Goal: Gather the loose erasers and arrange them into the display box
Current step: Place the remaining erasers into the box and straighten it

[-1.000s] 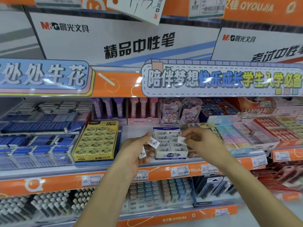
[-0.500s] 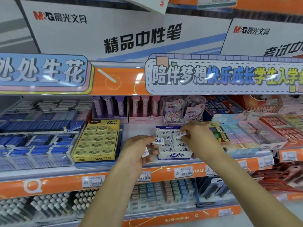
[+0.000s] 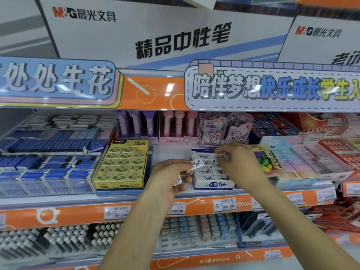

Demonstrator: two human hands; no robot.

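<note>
A small white and blue display box sits on the middle shelf, with rows of white erasers inside. My left hand hovers just left of the box and grips loose white erasers; one eraser sticks out between thumb and fingers, another shows lower in the palm. My right hand reaches over the back right of the box, pinching a white eraser at its fingertips above the top row.
A yellow 2B eraser box stands left of the white box. Blue eraser trays fill the far left. A clear packet of coloured erasers and pastel boxes lie to the right. The orange shelf edge carries price tags.
My right hand has moved forward from in front of the box to over its back rows, carrying an eraser. My left hand stays beside the box with its erasers.
</note>
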